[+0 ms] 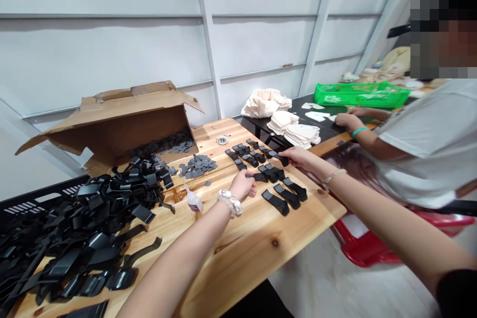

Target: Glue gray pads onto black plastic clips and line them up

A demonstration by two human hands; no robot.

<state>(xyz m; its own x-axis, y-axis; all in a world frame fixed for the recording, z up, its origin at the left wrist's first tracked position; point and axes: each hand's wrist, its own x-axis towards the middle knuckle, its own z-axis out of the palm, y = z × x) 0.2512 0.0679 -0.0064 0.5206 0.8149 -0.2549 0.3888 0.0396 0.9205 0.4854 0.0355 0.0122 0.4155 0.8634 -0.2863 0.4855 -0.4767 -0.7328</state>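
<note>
Short black strap pieces [275,202], each with a grey patch at one end, lie in rows on the wooden table [238,248]. My left hand [244,185], wearing a beaded bracelet, is closed at the left end of one black strap piece [260,177] in the middle of the rows. Part of its grip is hidden behind the fingers. At the right edge of the rows, my right hand [299,157] pinches the near end of another black strap piece [276,156]. A small white glue bottle [194,202] stands left of my left hand.
A big heap of black straps [100,228] covers the table's left side. Behind are an open cardboard box [122,131], loose grey patches [199,166] and a tape roll [222,139]. White cloth stacks [302,134], a green basket [361,95] and a co-worker [417,144] are at right.
</note>
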